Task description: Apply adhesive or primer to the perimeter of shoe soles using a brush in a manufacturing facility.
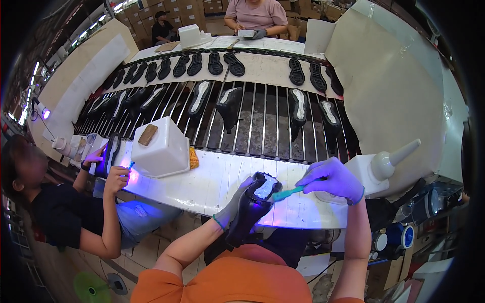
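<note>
My left hand, in a pale glove, is closed around a black shoe upper in front of me. Its underside faces up, and a white patch covers the middle of it. In my gloved right hand is a green-handled brush. The handle points left, and the brush head touches or nearly touches the rim of the underside. Purple light falls on both gloves and on the table edge beneath the shoe upper.
Past the white table, shoe uppers lie on a roller rack; black soles line the belt behind. A white box stands left, a white squeeze bottle right. A co-worker sits at left; another person stands opposite.
</note>
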The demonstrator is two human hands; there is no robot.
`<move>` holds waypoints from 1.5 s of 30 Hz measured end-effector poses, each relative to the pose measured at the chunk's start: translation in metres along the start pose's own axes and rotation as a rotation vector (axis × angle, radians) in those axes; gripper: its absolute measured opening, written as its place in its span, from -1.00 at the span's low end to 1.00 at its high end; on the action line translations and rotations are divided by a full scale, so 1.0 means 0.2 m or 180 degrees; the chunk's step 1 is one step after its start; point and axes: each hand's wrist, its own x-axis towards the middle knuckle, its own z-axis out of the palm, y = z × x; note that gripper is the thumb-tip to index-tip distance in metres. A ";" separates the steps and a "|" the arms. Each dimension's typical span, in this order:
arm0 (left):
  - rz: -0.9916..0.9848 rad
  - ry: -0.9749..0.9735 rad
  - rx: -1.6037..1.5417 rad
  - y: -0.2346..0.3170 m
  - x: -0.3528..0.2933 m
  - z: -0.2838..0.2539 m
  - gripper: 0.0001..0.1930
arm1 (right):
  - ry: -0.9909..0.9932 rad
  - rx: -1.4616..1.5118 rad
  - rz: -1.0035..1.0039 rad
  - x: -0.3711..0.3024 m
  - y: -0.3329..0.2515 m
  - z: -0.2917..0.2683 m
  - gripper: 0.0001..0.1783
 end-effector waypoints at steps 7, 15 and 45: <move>-0.1223 0.0474 -0.0402 0.13 0.10 -0.25 -0.37 | 0.1653 0.0165 0.0671 -0.18 0.17 0.07 -0.78; -0.0675 0.0080 0.3746 0.16 0.08 -0.42 -0.02 | 0.2266 0.1318 0.1657 -0.28 0.45 0.50 -0.77; 0.0252 0.0870 0.1621 -0.03 0.92 -0.55 0.05 | 0.4111 0.1373 0.1573 -0.31 0.59 0.94 -0.77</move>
